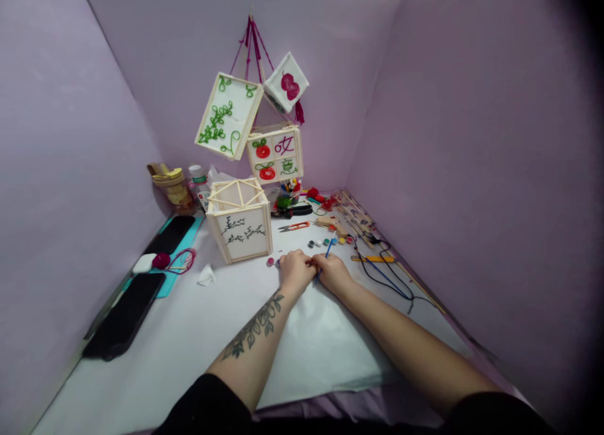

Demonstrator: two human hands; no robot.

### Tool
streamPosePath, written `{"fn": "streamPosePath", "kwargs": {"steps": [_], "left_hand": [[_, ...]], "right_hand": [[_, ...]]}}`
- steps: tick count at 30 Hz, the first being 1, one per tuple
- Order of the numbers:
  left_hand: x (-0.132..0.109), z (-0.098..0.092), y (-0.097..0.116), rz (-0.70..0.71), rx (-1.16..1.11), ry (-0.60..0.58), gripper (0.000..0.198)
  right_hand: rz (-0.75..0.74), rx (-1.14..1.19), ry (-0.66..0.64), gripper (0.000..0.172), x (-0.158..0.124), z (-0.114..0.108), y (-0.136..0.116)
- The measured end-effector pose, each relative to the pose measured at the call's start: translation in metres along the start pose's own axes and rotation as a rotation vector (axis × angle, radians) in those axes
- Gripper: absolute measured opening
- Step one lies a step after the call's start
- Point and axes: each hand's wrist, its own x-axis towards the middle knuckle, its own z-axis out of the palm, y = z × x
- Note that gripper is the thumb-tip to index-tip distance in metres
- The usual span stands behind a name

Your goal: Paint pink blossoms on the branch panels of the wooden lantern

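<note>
Over the white table, my left hand (298,272) and my right hand (333,272) meet with fingertips together. In my right hand is a thin blue-handled paintbrush (328,249), slanting upward with its pale tip away from me. The fingers of my left hand are curled closed; what they hold, if anything, is hidden. A small magenta paint pot (270,262) sits just left of my left hand. Beyond both hands lies a row of small paint pots (326,242) in several colours. A wooden-framed lantern (243,233) with dark branch drawings stands to the left.
Decorated lantern boxes (229,115) hang from magenta cords. Thread snips (294,227) and black-handled pliers (297,212) lie behind the paints. At right are a black cord (365,272) and wooden sticks (356,218); at left, a black phone-like slab (127,315) and crumpled tissue (206,275).
</note>
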Motion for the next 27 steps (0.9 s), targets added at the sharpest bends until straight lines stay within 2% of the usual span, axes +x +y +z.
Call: {"fn": "streamPosePath", "kwargs": {"steps": [27], "left_hand": [[0.0001, 0.0012, -0.0035, 0.013, 0.01, 0.008, 0.018]], "right_hand": [[-0.029, 0.046, 0.059, 0.024, -0.0023, -0.0026, 0.0003]]}}
